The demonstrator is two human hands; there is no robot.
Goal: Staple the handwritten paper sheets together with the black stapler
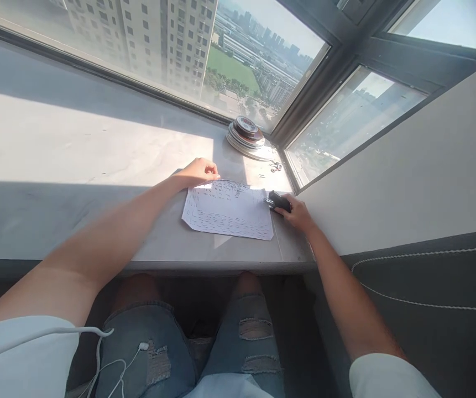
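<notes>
Paper (230,213) lay flat on the sill (97,226), between the two hands, partly in sun; rows of short dark marks ran along its lower part and thickened near the top, though whether they were staples or pen strokes could not be told; a broad middle band looked bare, so the work seemed well along rather than finished, with the right edge apparently in hand; how much was left, beyond that, could not be judged. Right hand (298,213) closed firmly round the black stapler (280,201), thumb and fingers wrapped on its body, nose at the paper's right edge; whether it bit the sheet was unclear. Left hand (199,172) at the top edge, towards the left, fingers curled and tips drawn nearly together, touching the paper or just beside it; a pinch could not be confirmed.
</notes>
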